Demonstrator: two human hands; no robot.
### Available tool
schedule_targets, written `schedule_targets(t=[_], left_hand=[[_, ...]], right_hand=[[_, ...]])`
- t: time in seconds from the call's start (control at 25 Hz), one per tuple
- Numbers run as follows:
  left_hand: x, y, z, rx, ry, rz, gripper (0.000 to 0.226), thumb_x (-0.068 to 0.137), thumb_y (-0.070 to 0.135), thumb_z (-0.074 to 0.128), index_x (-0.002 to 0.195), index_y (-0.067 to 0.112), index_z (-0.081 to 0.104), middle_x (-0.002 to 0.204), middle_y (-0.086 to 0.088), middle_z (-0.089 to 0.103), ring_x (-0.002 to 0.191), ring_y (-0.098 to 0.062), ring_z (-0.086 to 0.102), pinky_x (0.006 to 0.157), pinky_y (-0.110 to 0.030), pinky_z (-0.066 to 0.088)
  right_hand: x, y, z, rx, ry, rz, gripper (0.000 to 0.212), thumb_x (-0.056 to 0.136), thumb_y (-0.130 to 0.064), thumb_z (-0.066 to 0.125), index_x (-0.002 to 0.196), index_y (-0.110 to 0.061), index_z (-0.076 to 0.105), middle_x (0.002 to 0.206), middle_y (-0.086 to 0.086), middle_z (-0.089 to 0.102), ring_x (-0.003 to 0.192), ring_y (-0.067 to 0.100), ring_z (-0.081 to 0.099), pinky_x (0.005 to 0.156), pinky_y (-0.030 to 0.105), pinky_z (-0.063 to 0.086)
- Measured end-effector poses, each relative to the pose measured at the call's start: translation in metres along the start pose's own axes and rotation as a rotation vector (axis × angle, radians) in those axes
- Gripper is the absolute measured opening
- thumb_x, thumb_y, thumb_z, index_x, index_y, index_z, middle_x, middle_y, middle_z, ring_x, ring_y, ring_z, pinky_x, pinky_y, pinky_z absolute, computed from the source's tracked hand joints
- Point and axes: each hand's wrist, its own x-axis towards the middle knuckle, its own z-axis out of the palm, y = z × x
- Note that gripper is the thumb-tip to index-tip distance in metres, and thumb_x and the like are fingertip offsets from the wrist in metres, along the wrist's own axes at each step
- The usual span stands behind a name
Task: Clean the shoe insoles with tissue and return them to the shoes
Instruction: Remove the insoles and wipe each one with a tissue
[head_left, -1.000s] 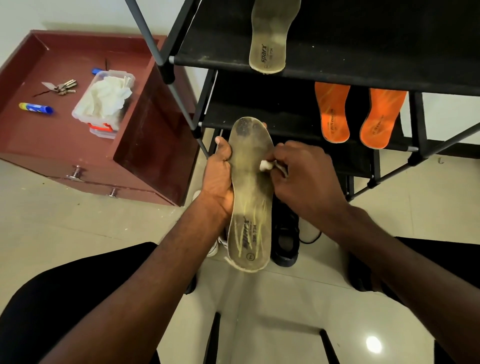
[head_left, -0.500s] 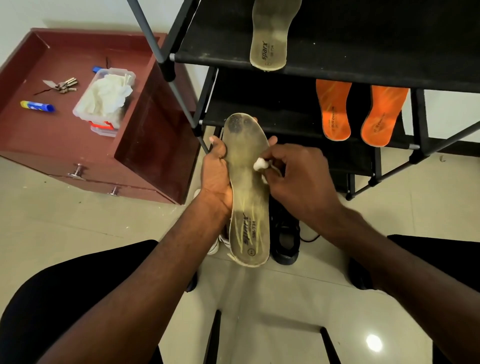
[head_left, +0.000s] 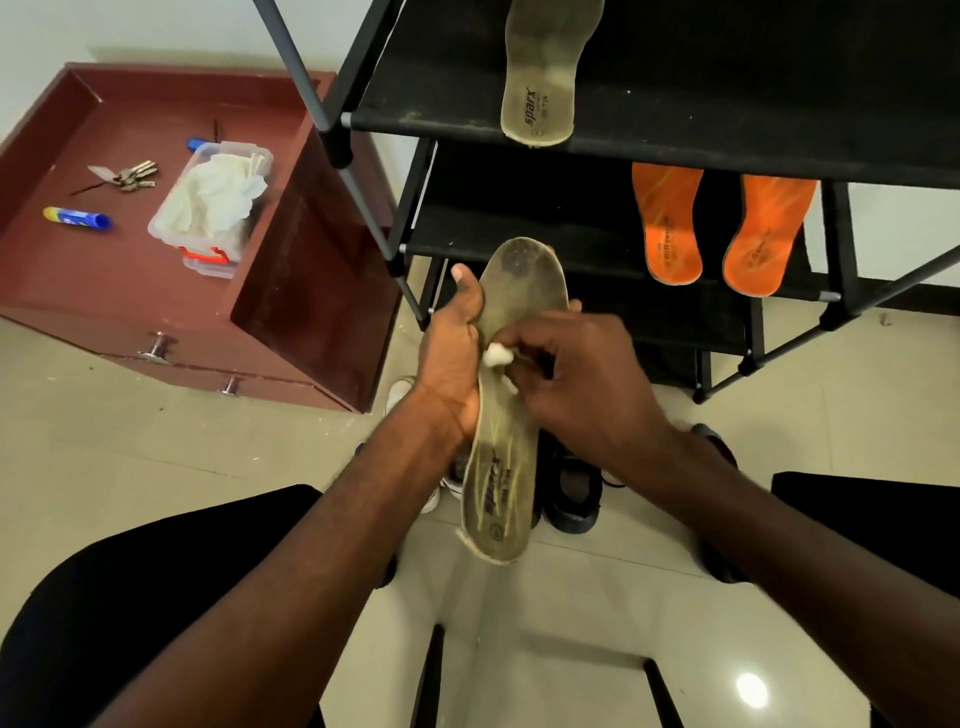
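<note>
Pale floor tiles (head_left: 130, 467) and a black shoe rack (head_left: 675, 119) make up the backdrop, with a maroon drawer unit (head_left: 130, 291) off to the side where a clear tub of tissues (head_left: 208, 202) is kept within reach. Over the floor, the grey insole (head_left: 506, 452) is gripped along its edge by the left hand (head_left: 449, 358), fingers wrapped behind it. A small wad of tissue (head_left: 497, 356) is pinched in the curled fingers of the right hand (head_left: 576, 384) and pressed onto the insole's middle. Compared with a second ago, the wad has been dragged from the right edge across to the left edge, so a wiping stroke looks pretty much done. Probably more passes are needed, since the toe end is visibly grimy. Its twin insole (head_left: 543, 67) is parked on the top shelf, two orange insoles (head_left: 670, 228) below, and dark shoes (head_left: 571, 493) wait underneath.
</note>
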Motion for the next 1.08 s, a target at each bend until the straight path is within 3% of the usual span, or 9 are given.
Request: schedule_targets(t=[0.08, 0.12, 0.24, 0.32, 0.48, 0.56, 0.84, 0.96, 1.08], left_hand=[[0.0, 0.003, -0.006, 0.002, -0.04, -0.015, 0.077, 0.107, 0.065, 0.03, 0.142, 0.002, 0.057, 0.135, -0.025, 0.063, 0.124, -0.036, 0.064, 0.11, -0.049, 0.049], [-0.001, 0.001, -0.007, 0.017, -0.044, -0.022, 0.077, 0.107, 0.064, 0.03, 0.142, 0.001, 0.057, 0.134, -0.024, 0.061, 0.121, -0.034, 0.064, 0.106, -0.046, 0.053], [-0.001, -0.002, 0.002, 0.029, -0.071, -0.054, 0.078, 0.108, 0.063, 0.029, 0.152, 0.001, 0.047, 0.137, -0.023, 0.057, 0.122, -0.032, 0.06, 0.103, -0.043, 0.054], [0.002, 0.004, 0.004, 0.024, -0.058, -0.051, 0.078, 0.107, 0.063, 0.029, 0.153, 0.002, 0.047, 0.13, -0.02, 0.064, 0.117, -0.031, 0.065, 0.1, -0.042, 0.056], [0.002, 0.015, 0.001, 0.061, -0.012, -0.049, 0.076, 0.107, 0.062, 0.032, 0.141, 0.0, 0.059, 0.126, -0.022, 0.069, 0.113, -0.032, 0.071, 0.095, -0.043, 0.06], [0.0, 0.011, 0.003, 0.084, 0.036, -0.057, 0.072, 0.108, 0.06, 0.035, 0.137, 0.001, 0.062, 0.126, -0.022, 0.071, 0.113, -0.032, 0.072, 0.093, -0.043, 0.061], [-0.002, 0.007, 0.005, 0.135, 0.098, -0.104, 0.071, 0.107, 0.06, 0.038, 0.138, 0.001, 0.061, 0.123, -0.021, 0.072, 0.108, -0.031, 0.074, 0.083, -0.041, 0.063], [-0.005, 0.01, 0.009, 0.169, 0.05, -0.105, 0.073, 0.107, 0.063, 0.036, 0.141, 0.003, 0.06, 0.132, -0.022, 0.068, 0.122, -0.034, 0.068, 0.094, -0.045, 0.06], [-0.008, 0.013, 0.011, 0.182, -0.071, -0.129, 0.077, 0.105, 0.067, 0.032, 0.147, 0.007, 0.056, 0.143, -0.024, 0.061, 0.134, -0.038, 0.058, 0.11, -0.055, 0.049]], right_hand=[[-0.004, 0.001, -0.004, 0.06, -0.091, -0.032, 0.02, 0.087, -0.009, 0.077, 0.104, -0.019, 0.08, 0.094, -0.008, 0.075, 0.083, 0.005, 0.069, 0.076, 0.031, 0.058], [-0.002, 0.005, -0.006, -0.025, -0.072, -0.048, 0.02, 0.088, -0.01, 0.076, 0.105, -0.02, 0.079, 0.094, -0.007, 0.074, 0.082, 0.008, 0.068, 0.073, 0.031, 0.057], [0.007, 0.015, -0.008, -0.297, 0.133, -0.018, 0.017, 0.091, -0.012, 0.069, 0.105, -0.017, 0.076, 0.096, -0.001, 0.068, 0.082, 0.019, 0.064, 0.066, 0.037, 0.054], [0.01, 0.017, -0.005, -0.274, 0.223, 0.033, 0.018, 0.09, -0.016, 0.072, 0.108, -0.017, 0.077, 0.102, 0.001, 0.062, 0.089, 0.02, 0.06, 0.07, 0.036, 0.052], [0.016, 0.027, -0.016, -0.009, 0.306, 0.315, 0.022, 0.09, -0.036, 0.077, 0.112, -0.031, 0.077, 0.106, -0.01, 0.067, 0.095, 0.006, 0.064, 0.08, 0.028, 0.056], [0.015, 0.027, -0.014, 0.205, 0.258, 0.447, 0.019, 0.091, -0.032, 0.077, 0.109, -0.032, 0.077, 0.096, -0.015, 0.074, 0.089, 0.002, 0.071, 0.079, 0.033, 0.062], [0.017, 0.031, -0.016, 0.584, 0.183, 0.759, 0.015, 0.084, -0.012, 0.084, 0.098, -0.015, 0.079, 0.09, 0.002, 0.078, 0.081, 0.014, 0.077, 0.066, 0.029, 0.062], [0.021, 0.023, -0.02, 0.713, 0.23, 0.829, 0.013, 0.086, -0.007, 0.08, 0.098, -0.011, 0.077, 0.088, 0.004, 0.078, 0.07, 0.01, 0.076, 0.058, 0.024, 0.059], [0.027, 0.025, -0.03, 0.85, 0.307, 0.846, 0.016, 0.088, -0.005, 0.078, 0.104, -0.006, 0.076, 0.09, 0.008, 0.078, 0.069, 0.015, 0.076, 0.061, 0.031, 0.062]])
